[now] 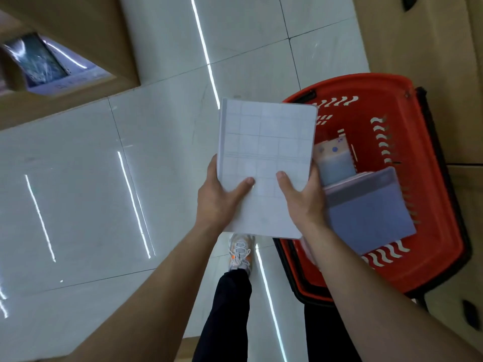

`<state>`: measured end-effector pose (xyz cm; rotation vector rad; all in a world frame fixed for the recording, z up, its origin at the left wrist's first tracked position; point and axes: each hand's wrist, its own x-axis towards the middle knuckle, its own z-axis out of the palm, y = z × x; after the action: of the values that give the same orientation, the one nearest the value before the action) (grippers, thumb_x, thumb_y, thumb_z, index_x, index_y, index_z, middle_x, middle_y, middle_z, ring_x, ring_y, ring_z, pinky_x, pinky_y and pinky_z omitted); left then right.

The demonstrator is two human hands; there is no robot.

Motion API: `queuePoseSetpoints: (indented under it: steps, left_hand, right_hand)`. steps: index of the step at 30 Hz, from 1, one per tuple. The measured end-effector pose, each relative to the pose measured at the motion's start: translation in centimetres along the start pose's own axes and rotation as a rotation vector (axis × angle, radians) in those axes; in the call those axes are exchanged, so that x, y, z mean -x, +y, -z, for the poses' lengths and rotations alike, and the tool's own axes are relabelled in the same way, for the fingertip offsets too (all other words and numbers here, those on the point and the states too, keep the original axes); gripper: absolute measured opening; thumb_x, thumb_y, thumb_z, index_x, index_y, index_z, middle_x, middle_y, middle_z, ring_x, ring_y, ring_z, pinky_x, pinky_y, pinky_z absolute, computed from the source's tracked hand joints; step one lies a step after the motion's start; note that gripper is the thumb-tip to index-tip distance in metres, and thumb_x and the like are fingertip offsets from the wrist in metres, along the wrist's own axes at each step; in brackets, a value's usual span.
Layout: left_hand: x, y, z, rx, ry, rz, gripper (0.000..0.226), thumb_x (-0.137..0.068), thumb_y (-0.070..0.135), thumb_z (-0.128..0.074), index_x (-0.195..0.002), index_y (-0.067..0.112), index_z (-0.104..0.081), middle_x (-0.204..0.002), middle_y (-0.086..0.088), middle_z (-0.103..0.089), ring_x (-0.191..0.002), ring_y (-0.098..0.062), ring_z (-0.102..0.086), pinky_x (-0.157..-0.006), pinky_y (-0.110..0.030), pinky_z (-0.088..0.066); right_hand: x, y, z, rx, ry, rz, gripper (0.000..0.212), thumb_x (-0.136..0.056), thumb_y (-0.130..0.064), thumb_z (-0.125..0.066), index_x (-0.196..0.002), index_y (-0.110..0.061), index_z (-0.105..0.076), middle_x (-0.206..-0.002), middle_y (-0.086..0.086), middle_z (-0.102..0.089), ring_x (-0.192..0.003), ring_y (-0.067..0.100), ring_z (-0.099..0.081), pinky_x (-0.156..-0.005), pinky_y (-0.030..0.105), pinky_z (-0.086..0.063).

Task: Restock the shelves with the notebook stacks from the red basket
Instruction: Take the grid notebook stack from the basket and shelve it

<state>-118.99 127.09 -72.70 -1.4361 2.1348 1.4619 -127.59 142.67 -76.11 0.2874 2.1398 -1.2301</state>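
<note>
Held stack: pale grid-patterned notebook stack (265, 163), at centre over the glossy white tiled floor (104, 178).
Left hand (219, 194): clamps its lower-left edge, thumb on top.
Right hand (303, 197): clamps its lower-right edge.
Red plastic basket (431, 205): at 3 o'clock, containing a lavender rectangular notebook stack (368, 212).

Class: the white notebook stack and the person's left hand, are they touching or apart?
Touching. The head view shows the left hand gripping the white notebook stack, thumb pressed on its cover.

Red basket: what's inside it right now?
The red basket holds a purple notebook stack lying partly over a smaller pale stack with a dotted cover. The grid notebook held in both hands covers the basket's left part, so anything there is hidden.
</note>
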Motion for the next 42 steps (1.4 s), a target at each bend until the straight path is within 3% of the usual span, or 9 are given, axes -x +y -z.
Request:
queuePoseSetpoints:
  steps: [6,10,12,15,19,22,28,33,42]
  left_hand:
    - [0.8,1.6,0.1,-0.03,-0.027,-0.041,0.066,-0.084,0.046,-0.077,-0.142,0.037,-0.046,-0.103,0.033,-0.061,-0.086,0.027,-0.055,-0.067,0.003,-0.041]
    - [3.8,4.6,1.0,-0.046,-0.072,-0.062,0.062,-0.083,0.044,-0.079,-0.138,0.039,-0.05,-0.102,0.033,-0.063,-0.085,0.026,-0.056,-0.066,0.003,-0.041]
    - [6.1,6.8,1.6,-0.062,-0.113,-0.09,0.065,-0.083,0.046,-0.078,-0.141,0.042,-0.048,-0.103,0.033,-0.063,-0.084,0.026,-0.056,-0.065,0.004,-0.04]
    - [10.3,10.6,2.4,-0.09,-0.187,-0.138,0.068,-0.084,0.049,-0.077,-0.143,0.045,-0.044,-0.102,0.033,-0.06,-0.084,0.016,-0.059,-0.061,-0.001,-0.043]
    - [17.4,16.1,3.1,-0.141,-0.33,-0.241,0.072,-0.083,0.053,-0.076,-0.145,0.043,-0.041,-0.103,0.029,-0.058,-0.091,-0.001,-0.061,-0.068,-0.01,-0.042]
    - [23.5,19.5,3.4,-0.147,-0.436,-0.292,0.073,-0.082,0.053,-0.077,-0.145,0.043,-0.041,-0.105,0.028,-0.06,-0.094,-0.004,-0.064,-0.073,-0.018,-0.047]
    - [35.9,24.3,1.8,-0.272,-0.666,-0.479,0.069,-0.084,0.055,-0.074,-0.142,0.045,-0.04,-0.113,0.02,-0.063,-0.1,-0.011,-0.065,-0.083,-0.028,-0.053]
    - [43.7,25.2,-2.3,-0.41,-0.805,-0.588,0.067,-0.079,0.062,-0.074,-0.138,0.04,-0.05,-0.119,0.014,-0.069,-0.107,-0.015,-0.067,-0.092,-0.035,-0.055]
    - [56.4,27.4,-12.8,-0.442,-0.93,-0.635,0.061,-0.083,0.044,-0.08,-0.136,0.025,-0.056,-0.118,0.01,-0.066,-0.107,-0.015,-0.063,-0.081,-0.023,-0.046]
  right_hand:
    - [1.1,-0.7,1.0,-0.051,0.072,0.019,0.058,-0.082,-0.045,-0.078,-0.132,-0.027,-0.056,-0.117,-0.014,-0.068,-0.104,0.004,-0.065,-0.089,0.026,-0.054]
    - [4.3,-2.8,4.5,-0.067,0.074,-0.007,0.053,-0.084,-0.041,-0.078,-0.132,-0.027,-0.059,-0.111,-0.019,-0.067,-0.099,-0.007,-0.063,-0.072,0.004,-0.048]
    - [6.9,-4.3,7.1,-0.068,0.109,-0.012,0.052,-0.085,-0.041,-0.077,-0.131,-0.026,-0.06,-0.11,-0.018,-0.068,-0.097,-0.009,-0.062,-0.073,0.004,-0.048]
    - [11.7,-6.5,11.2,-0.089,0.186,-0.034,0.054,-0.085,-0.045,-0.077,-0.132,-0.025,-0.059,-0.115,-0.014,-0.07,-0.102,0.003,-0.065,-0.084,0.02,-0.053]
    - [19.9,-9.6,17.4,-0.161,0.297,-0.071,0.052,-0.088,-0.045,-0.074,-0.132,-0.026,-0.057,-0.107,-0.023,-0.066,-0.102,0.002,-0.064,-0.074,0.004,-0.043]
    - [26.9,-11.0,22.0,-0.198,0.381,-0.093,0.046,-0.089,-0.043,-0.073,-0.129,-0.03,-0.055,-0.105,-0.028,-0.062,-0.093,-0.014,-0.061,-0.072,-0.002,-0.041]
    - [39.9,-10.2,29.9,-0.293,0.599,-0.207,0.054,-0.088,-0.047,-0.072,-0.134,-0.023,-0.056,-0.11,-0.013,-0.065,-0.085,-0.005,-0.06,-0.062,0.003,-0.043]
    - [48.1,-6.6,34.8,-0.4,0.782,-0.303,0.052,-0.085,-0.05,-0.073,-0.127,-0.022,-0.061,-0.11,-0.003,-0.072,-0.098,0.017,-0.068,-0.075,0.026,-0.048]
    - [55.0,0.5,45.3,-0.479,1.005,-0.286,0.054,-0.086,-0.049,-0.074,-0.131,-0.024,-0.062,-0.12,-0.005,-0.071,-0.108,0.018,-0.067,-0.084,0.025,-0.048]
